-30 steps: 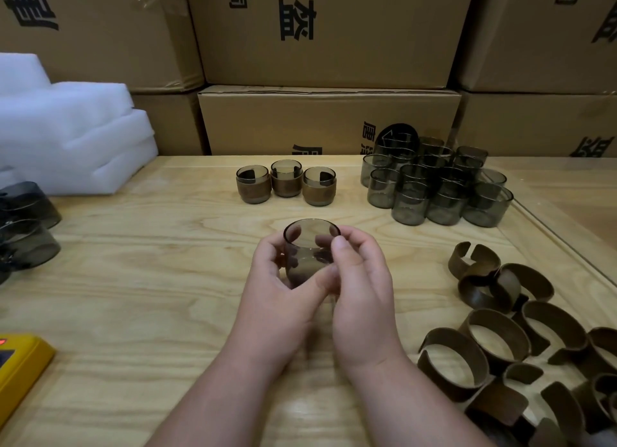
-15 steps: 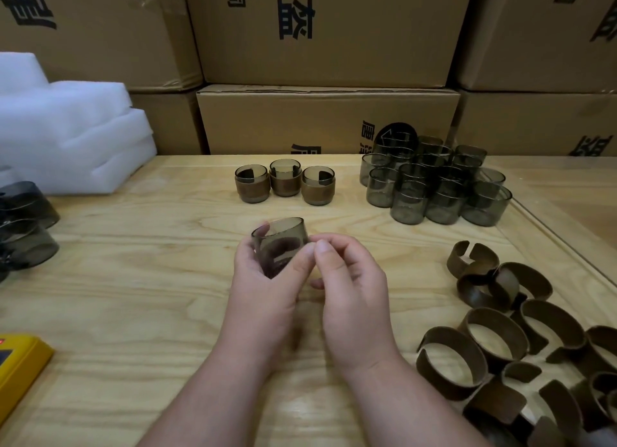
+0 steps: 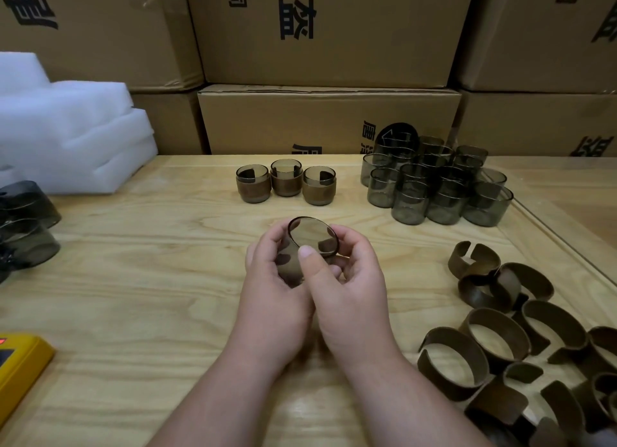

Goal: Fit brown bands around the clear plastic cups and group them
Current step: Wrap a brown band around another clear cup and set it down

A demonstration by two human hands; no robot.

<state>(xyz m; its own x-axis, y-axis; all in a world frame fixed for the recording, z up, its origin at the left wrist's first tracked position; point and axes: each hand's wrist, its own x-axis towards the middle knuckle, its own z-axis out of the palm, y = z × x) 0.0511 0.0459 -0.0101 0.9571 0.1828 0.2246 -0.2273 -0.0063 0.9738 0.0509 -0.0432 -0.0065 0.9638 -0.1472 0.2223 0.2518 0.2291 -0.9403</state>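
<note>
Boxes (image 3: 329, 33) fill the top of the frame above the wooden table (image 3: 133, 279). At centre, left hand (image 3: 273, 279) and right hand (image 3: 347, 279), pressed together, both grip one tilted clear cup (image 3: 310, 236); loose brown bands (image 3: 494, 343) lie lower right, three banded cups (image 3: 286, 183) sit upper centre.

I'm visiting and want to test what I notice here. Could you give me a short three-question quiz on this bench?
1. How many banded cups stand in the row at the back?
2. True or false: the cup in hand already wears a brown band.
3. Where do the loose brown bands lie: A, left of the hands; B, right of the hands?

Key: 1. Three. 2. False; the left hand and right hand grip a bare cup. 3. B.
</note>
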